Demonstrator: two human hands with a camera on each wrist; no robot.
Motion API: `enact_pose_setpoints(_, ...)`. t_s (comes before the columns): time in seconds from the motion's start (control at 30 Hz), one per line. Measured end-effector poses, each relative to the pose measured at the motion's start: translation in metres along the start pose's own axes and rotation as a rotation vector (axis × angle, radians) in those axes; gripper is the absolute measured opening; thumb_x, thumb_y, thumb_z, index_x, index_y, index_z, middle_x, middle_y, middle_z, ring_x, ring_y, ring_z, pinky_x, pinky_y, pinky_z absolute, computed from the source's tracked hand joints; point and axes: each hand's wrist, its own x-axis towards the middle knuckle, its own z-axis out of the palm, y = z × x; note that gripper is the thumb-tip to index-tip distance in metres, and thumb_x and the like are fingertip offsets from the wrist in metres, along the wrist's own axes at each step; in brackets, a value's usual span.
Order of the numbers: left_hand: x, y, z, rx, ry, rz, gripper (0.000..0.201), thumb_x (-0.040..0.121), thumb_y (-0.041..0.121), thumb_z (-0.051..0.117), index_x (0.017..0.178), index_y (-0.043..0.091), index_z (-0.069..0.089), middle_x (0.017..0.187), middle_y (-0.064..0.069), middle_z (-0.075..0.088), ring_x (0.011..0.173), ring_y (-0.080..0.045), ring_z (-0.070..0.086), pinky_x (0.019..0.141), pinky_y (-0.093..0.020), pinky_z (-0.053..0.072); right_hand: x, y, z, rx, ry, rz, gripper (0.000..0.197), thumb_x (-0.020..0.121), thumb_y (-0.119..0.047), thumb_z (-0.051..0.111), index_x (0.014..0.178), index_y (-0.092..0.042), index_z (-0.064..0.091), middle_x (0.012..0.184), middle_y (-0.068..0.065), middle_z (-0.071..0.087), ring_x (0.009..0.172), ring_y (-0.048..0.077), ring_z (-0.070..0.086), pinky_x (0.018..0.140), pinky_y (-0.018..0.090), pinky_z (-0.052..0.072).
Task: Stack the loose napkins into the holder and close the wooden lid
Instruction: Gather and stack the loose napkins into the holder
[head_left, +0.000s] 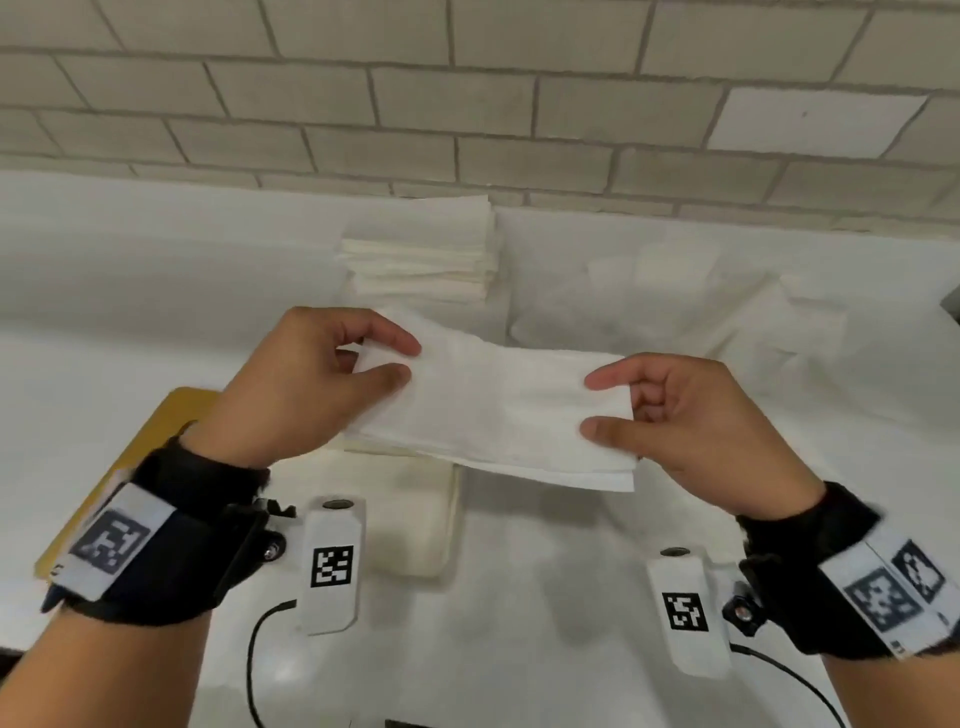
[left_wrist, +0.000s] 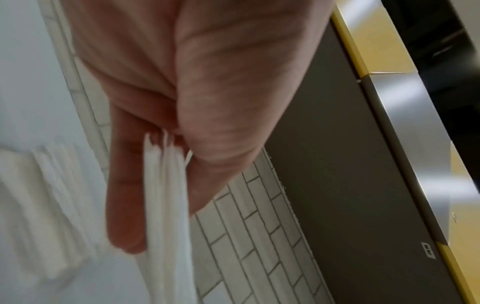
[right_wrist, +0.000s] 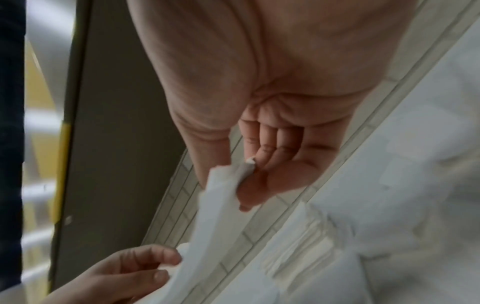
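Note:
A thin bundle of white napkins (head_left: 498, 410) hangs in the air between both hands. My left hand (head_left: 332, 374) pinches its left end between thumb and fingers, and my right hand (head_left: 654, 410) pinches its right end. Below the bundle sits the cream napkin holder (head_left: 415, 525), partly hidden by it. The wooden lid (head_left: 156, 431) lies flat to the holder's left, under my left wrist. A tall stack of napkins (head_left: 423, 249) stands at the back by the wall. The left wrist view shows the bundle (left_wrist: 166, 205) edge-on between thumb and finger. The right wrist view shows the bundle's (right_wrist: 218, 216) end pinched.
The table (head_left: 675, 519) is covered in white cloth and runs to a tiled wall (head_left: 467, 104). Several flat loose napkins (head_left: 675, 270) lie at the back right. Two white tagged camera units (head_left: 332, 566) (head_left: 685, 608) with black cables hang near the table's front.

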Motion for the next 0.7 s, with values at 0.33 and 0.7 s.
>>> enact_pose_setpoints(0.33, -0.011, -0.090, -0.084, 0.672, -0.299, -0.103, 0.017, 0.079, 0.048, 0.076, 0.087, 0.057, 0.064, 0.060, 0.016, 0.052, 0.061, -0.002, 0.052, 0.069, -0.037, 0.054, 0.025, -0.040, 0.133, -0.685, -0.266, 0.027, 0.034, 0.074, -0.036, 0.082, 0.104, -0.028, 0.068, 0.070, -0.012, 0.054, 0.062, 0.002, 0.054, 0.056, 0.015, 0.037)
enact_pose_setpoints(0.7, -0.008, -0.100, -0.064, 1.217, -0.605, 0.157, 0.031, 0.091, 0.041, 0.062, 0.122, 0.036, 0.060, 0.118, 0.007, 0.047, 0.085, -0.014, 0.044, 0.078, -0.026, 0.030, 0.040, -0.040, 0.173, -1.338, -0.545, -0.071, 0.039, 0.082, -0.056, 0.066, 0.104, -0.023, 0.068, 0.093, -0.004, 0.067, 0.084, 0.017, 0.058, 0.076, 0.033, 0.026)
